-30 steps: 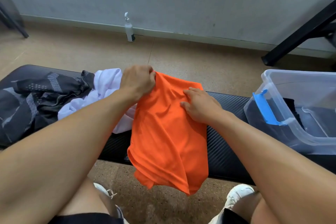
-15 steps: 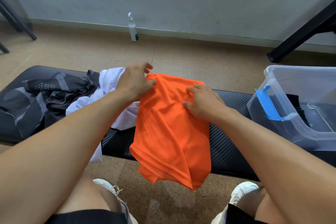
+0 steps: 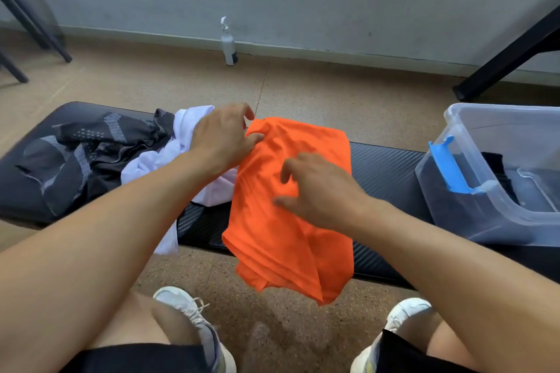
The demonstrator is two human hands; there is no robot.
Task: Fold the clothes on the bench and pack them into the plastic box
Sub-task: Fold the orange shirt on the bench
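An orange shirt (image 3: 288,251), folded lengthwise, lies across the black bench (image 3: 385,166), and its lower end hangs over the near edge. My left hand (image 3: 224,136) rests at the shirt's far left corner with its fingers loose, the thumb touching the cloth. My right hand (image 3: 318,188) lies over the middle of the shirt with spread, straight fingers. A crumpled white garment (image 3: 151,163) and a black-and-grey patterned garment (image 3: 91,154) are piled on the bench's left part. The clear plastic box (image 3: 485,221) with a blue latch stands on the right end, with dark clothes (image 3: 497,166) inside.
A white pump bottle (image 3: 228,45) stands on the floor by the wall. A black slanted table leg (image 3: 509,57) is at the far right and dark chair legs (image 3: 30,24) at the far left. My white shoes (image 3: 181,303) are under the bench's near edge.
My left hand has loosened its grip on the shirt's far corner. My right hand has slid a little toward me on the shirt and spread its fingers.
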